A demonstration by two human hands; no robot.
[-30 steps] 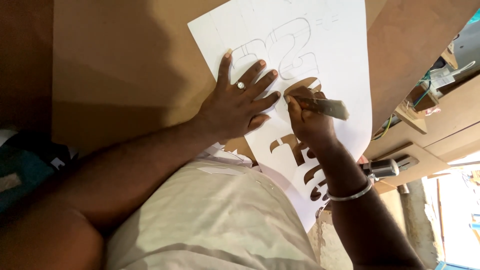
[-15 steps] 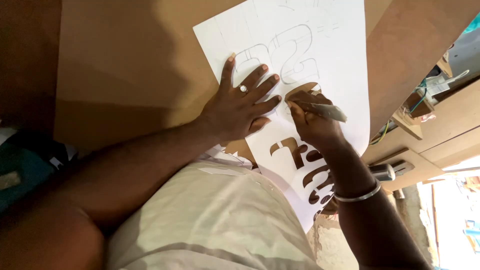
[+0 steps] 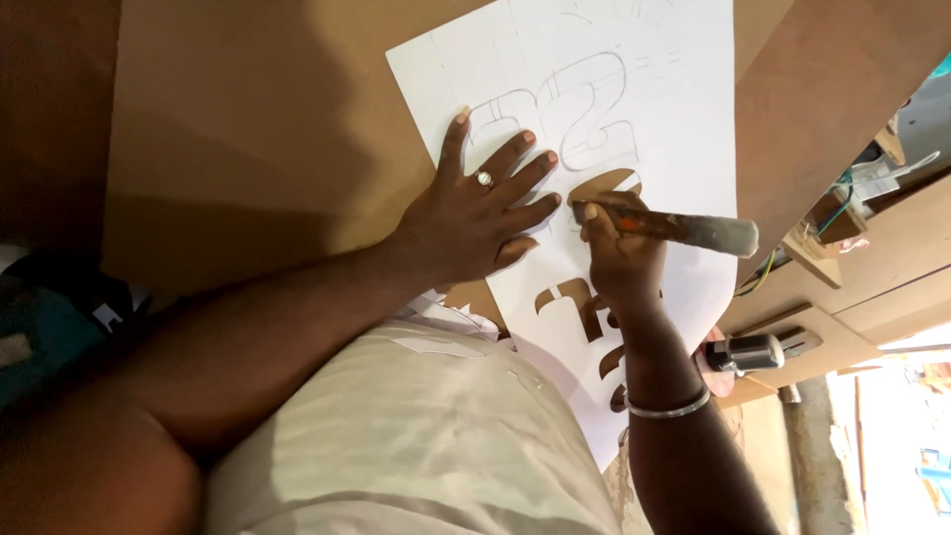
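Left hand (image 3: 474, 223) fingers spread flat on paper (image 3: 684, 119); right hand (image 3: 622, 253) fingers grip cutter (image 3: 674, 228)

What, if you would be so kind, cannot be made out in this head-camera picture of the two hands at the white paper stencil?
- Head view: the tip of the grey-handled cutting tool is hidden by the right hand.
- The white paper stencil sheet is cut off by the top edge; its lower part hides behind the beige shirt.
- Paper under the left hand is covered.
- Small items on the wooden bench are too small to name.
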